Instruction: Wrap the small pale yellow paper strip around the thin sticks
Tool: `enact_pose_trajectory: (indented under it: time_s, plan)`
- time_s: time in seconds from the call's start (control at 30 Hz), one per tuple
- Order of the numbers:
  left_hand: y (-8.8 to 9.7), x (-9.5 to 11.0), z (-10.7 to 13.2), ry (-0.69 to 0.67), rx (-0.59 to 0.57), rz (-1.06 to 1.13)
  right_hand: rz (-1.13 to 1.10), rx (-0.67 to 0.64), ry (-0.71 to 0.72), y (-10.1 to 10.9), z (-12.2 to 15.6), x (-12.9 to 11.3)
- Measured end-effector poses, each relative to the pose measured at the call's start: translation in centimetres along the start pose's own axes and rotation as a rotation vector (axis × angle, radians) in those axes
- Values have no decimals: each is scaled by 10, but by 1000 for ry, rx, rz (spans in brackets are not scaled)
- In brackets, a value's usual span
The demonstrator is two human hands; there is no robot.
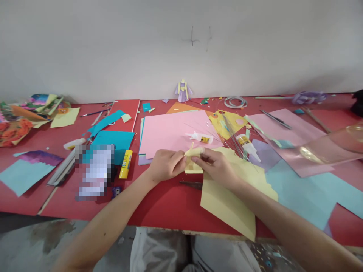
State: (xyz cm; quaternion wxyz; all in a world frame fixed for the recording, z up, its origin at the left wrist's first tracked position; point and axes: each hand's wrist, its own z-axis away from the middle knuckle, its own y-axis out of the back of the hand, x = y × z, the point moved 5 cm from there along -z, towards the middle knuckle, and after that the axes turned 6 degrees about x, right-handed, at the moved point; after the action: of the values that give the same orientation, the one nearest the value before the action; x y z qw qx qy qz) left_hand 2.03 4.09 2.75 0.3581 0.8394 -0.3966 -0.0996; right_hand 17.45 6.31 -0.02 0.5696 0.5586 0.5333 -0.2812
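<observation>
At desk (170,204) centre, left hand (164,165) & right hand (217,166) pinch a small yellow paper piece (193,160) w/ fingers closed on it, raised just above the red top for folding; glue bottle (200,138) near, on pink sheet (172,132).

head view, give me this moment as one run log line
left hand: pinching yellow paper piece | right hand: pinching same piece | under hands: yellow sheet on red table | nearby: glue bottle, scissors

matt yellow paper piece (193,160) over a smooth red table (167,204)
</observation>
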Motion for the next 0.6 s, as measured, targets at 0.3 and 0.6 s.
enact_pose_trajectory:
  time_s: [0.3, 0.6]
  plan:
    - [-6, -2, 9, -140, -20, -45, -54, 43, -4, 2, 1, 2]
    - [-4, 4, 7, -167, 4, 120, -64, 73, 27, 6, 2, 3]
